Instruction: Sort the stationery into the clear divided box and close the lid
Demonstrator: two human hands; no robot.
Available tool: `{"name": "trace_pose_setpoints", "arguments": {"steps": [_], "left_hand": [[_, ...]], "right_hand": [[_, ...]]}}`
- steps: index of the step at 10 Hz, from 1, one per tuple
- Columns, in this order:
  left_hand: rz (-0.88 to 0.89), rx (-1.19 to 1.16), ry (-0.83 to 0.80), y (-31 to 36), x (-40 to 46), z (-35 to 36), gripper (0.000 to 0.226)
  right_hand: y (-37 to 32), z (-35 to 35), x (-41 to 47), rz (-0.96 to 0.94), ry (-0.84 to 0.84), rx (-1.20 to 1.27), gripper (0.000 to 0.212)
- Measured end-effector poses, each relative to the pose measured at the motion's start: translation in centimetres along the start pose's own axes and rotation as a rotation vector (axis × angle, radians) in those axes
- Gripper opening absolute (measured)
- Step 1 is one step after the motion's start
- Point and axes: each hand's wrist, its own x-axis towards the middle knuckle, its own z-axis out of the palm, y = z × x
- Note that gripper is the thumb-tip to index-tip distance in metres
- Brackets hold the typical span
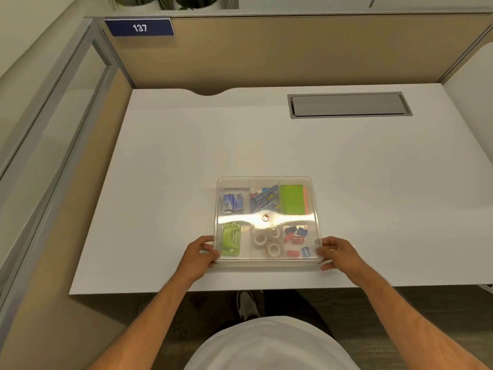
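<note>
Now the clear divided box (266, 220) sits near the front edge of the white desk (165, 161), its transparent lid (266, 182) lying flat on top. Left hand (198, 256) grips the box's near left corner, fingers curled round the edge; right hand (337, 253) does the same at the near right corner, thumb underneath the rim, fingers curled on the side. Inside, six compartments: staple boxes (233, 202) back left, mixed clips (264, 197) back middle, green sticky notes (291, 199) back right. Front row: a green hole punch (231, 241) on the left, tape rolls (268, 241) in the middle, red and blue erasers (296, 240) on the right. Glare streaks across the lid's centre.
</note>
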Motion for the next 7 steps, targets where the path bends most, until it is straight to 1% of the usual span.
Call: {"name": "trace_pose_setpoints", "arguments": {"steps": [1,3,4,5,6,7], "left_hand": [[0.013,-0.005,0.015,-0.1,-0.1,0.2,0.042],[0.090,0.172,0.056,-0.4,-0.2,0.6,0.044],[0.145,0.346,0.095,0.0,-0.7,0.6,0.052],[0.187,0.429,0.134,0.3,-1.3,0.5,0.060],[0.277,0.523,0.194,1.1,-1.3,0.4,0.064],[0.342,0.570,0.215,2.4,-1.7,0.6,0.063]], "right_hand": [[0.0,0.1,-0.1,-0.016,0.018,-0.004,0.020],[0.2,0.4,-0.3,-0.074,0.084,-0.082,0.024],[-0.3,0.8,-0.7,-0.084,0.139,-0.157,0.029],[-0.7,0.9,-1.1,-0.121,0.197,-0.232,0.036],[-2.3,1.0,-1.2,-0.190,0.263,-0.318,0.050],[-3.6,1.2,-1.6,-0.254,0.276,-0.343,0.053]]}}
